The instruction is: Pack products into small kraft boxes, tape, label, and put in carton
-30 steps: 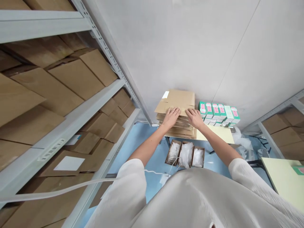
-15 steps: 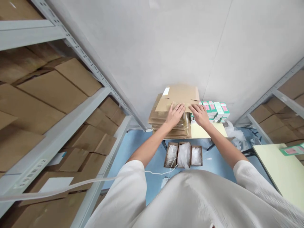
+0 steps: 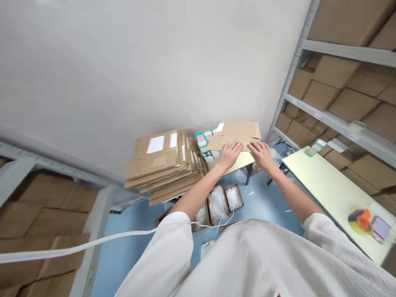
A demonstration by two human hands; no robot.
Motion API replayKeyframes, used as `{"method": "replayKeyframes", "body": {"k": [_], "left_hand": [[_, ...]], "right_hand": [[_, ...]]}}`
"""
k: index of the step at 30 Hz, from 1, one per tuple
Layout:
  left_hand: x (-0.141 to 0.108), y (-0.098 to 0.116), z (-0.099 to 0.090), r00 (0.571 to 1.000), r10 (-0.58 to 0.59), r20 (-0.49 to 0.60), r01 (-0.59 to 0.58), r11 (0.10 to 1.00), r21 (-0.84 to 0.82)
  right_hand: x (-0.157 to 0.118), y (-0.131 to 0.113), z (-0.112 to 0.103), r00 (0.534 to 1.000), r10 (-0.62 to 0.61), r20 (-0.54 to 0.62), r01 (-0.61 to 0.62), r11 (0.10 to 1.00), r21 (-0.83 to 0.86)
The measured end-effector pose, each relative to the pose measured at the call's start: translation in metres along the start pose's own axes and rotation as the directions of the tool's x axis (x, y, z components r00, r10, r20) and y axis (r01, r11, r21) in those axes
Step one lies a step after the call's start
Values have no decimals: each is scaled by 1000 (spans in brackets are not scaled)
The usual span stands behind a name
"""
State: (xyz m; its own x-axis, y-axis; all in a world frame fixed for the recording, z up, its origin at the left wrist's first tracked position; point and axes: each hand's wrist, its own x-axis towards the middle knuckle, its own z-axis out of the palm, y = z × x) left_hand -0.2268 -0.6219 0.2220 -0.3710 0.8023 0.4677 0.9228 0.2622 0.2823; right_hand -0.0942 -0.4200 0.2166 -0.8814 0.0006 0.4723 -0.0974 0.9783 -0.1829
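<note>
A flattened cardboard box (image 3: 238,131) with a white label at its upper left is held out in front of me by its near edge. My left hand (image 3: 230,153) grips that edge, fingers on top and thumb out of sight beneath. Close beside it, my right hand (image 3: 260,153) has hold of the same edge further right. To the left stands a stack of flattened cardboard boxes (image 3: 157,161), several bearing white labels. Behind the held box, green and pink cartons (image 3: 204,139) show in part on a small pale table (image 3: 239,161).
Open boxes of white plastic packaging (image 3: 218,204) sit on the blue floor (image 3: 256,206). At right, a long pale table (image 3: 328,185) carries a tape dispenser (image 3: 361,220), a phone (image 3: 381,229) and a green carton (image 3: 315,147). Shelving with cartons (image 3: 337,97) flanks me; a white cable (image 3: 102,240) crosses at left.
My view has swung right. The held cardboard has moved off the stack to the right, both hands still gripping its edge. The tape dispenser and phone have come into view.
</note>
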Motion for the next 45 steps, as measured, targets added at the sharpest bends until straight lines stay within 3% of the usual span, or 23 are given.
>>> {"method": "replayKeyframes", "body": {"k": [5,9,14,23,30,33,38,42,45], "left_hand": [[51,85,83,992,89,84,-81,991,-102],[84,144,141,972,184,145,-158,972,-174],[119,202,195,930,321,178,-264,922,-283],[170,272,280,783,559,272,-431,803,-411],[215,299,366,650,718,249,-519,659,-545],[230,298,406,562,775,290,-555,612,-563],[239,288,458,415,836,359,-578,547,-605],[238,279,483,316,832,455,-561,551,-618],[235,273,499,308,743,595,-530,653,-542]], "right_hand": [[-93,79,-45,990,139,22,-138,988,-72],[-160,124,-78,968,250,10,-247,962,-119],[-225,158,-109,922,385,-27,-384,907,-170],[-310,198,-139,800,596,-68,-592,766,-250],[-351,239,-134,695,712,-104,-700,635,-328],[-364,255,-116,643,763,-73,-733,585,-347],[-383,271,-74,506,859,79,-797,501,-337],[-389,283,-48,381,906,186,-849,422,-317],[-392,297,-34,304,907,290,-864,391,-317]]}}
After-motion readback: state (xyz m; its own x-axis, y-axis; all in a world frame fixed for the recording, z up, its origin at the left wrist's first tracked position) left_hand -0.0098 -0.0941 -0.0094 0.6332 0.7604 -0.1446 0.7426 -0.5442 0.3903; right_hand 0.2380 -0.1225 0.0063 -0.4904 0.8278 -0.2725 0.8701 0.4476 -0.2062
